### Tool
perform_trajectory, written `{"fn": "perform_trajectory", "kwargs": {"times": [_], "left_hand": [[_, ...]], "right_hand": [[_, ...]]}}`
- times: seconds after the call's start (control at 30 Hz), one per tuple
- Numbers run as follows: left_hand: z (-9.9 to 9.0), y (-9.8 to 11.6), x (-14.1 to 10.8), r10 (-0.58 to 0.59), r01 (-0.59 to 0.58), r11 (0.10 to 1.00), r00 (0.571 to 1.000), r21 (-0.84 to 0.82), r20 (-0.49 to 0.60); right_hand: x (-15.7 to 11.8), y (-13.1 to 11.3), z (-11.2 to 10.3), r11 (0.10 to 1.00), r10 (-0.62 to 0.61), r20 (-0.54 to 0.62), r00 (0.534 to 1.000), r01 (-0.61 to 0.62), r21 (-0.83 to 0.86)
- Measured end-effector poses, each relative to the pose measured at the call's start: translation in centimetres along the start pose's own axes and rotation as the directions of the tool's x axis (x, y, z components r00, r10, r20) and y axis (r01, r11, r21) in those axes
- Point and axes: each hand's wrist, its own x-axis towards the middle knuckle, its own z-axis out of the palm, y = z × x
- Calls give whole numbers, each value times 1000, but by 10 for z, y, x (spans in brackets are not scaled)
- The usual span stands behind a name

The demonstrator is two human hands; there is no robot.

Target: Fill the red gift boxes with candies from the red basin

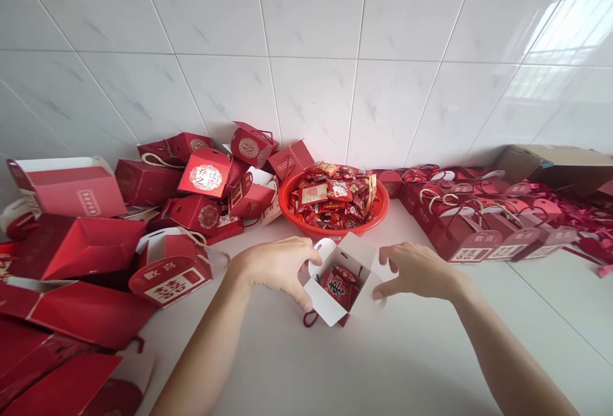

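On the white surface (pixel 282 365), a small open box (pixel 323 304) is right in front of the person. Its top is open, its flaps are white inside, and little red packets (pixel 338 285) lie in it. One packet has a big black sign on it. A dark red cord loop (pixel 310 319) pokes out near the box's lower left side.

The left hand (pixel 280 266) is curved wide, with its thumb and fingers apart, at the left flap. The right hand (pixel 414 270) is curved wide too, by the right flap, which looks blurry. I cannot tell how hard either hand presses.

Just behind the box is a round red bowl (pixel 382 209), full of shiny red and gold packets (pixel 338 190). On the left is a messy heap of red boxes (pixel 96 247), some tipped over. On the right, more red boxes (pixel 460 237) with rope handles stand close together. A brown box (pixel 569 157) and pink-red ribbons (pixel 577 212) are at the far right. White tiles (pixel 311 7) cover the wall behind.
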Motion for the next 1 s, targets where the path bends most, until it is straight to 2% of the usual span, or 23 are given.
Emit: {"fn": "perform_trajectory", "kwargs": {"times": [0.07, 0.17, 0.3, 0.37, 0.47, 0.63, 0.7, 0.77, 0.9, 1.0], "left_hand": [[-2, 0, 1, 22, -22, 1000, 1000, -10, -1], [-4, 0, 2, 47, -48, 998, 999, -44, -23], [-2, 4, 8, 19, -26, 997, 993, -67, -113], [2, 7, 14, -1, -8, 999, 986, -53, -167], [10, 13, 23, -7, -6, 998, 976, -57, -217], [19, 20, 34, -24, 24, 1000, 972, -3, -235], [21, 22, 35, -30, 36, 999, 970, 20, -242], [21, 23, 36, -15, 23, 999, 970, 33, -243], [20, 22, 35, 21, -14, 999, 971, 33, -239], [19, 20, 32, 21, -21, 1000, 984, 5, -177]], "right_hand": [[-2, 2, 2, 997, -42, -31, 999, 43, 60], [-5, 2, 3, 962, -188, -60, 980, 196, 189], [-3, 1, 7, 864, -399, -91, 912, 407, 295], [1, 2, 11, 819, -456, -94, 885, 458, 346], [6, 6, 19, 776, -478, -110, 871, 478, 412], [13, 19, 30, 738, -480, -105, 871, 466, 488], [16, 24, 33, 700, -512, -111, 852, 489, 520], [19, 26, 35, 660, -534, -142, 833, 516, 546], [21, 24, 41, 623, -501, -231, 834, 533, 572], [23, 21, 46, 562, -464, -297, 834, 537, 630]]}}
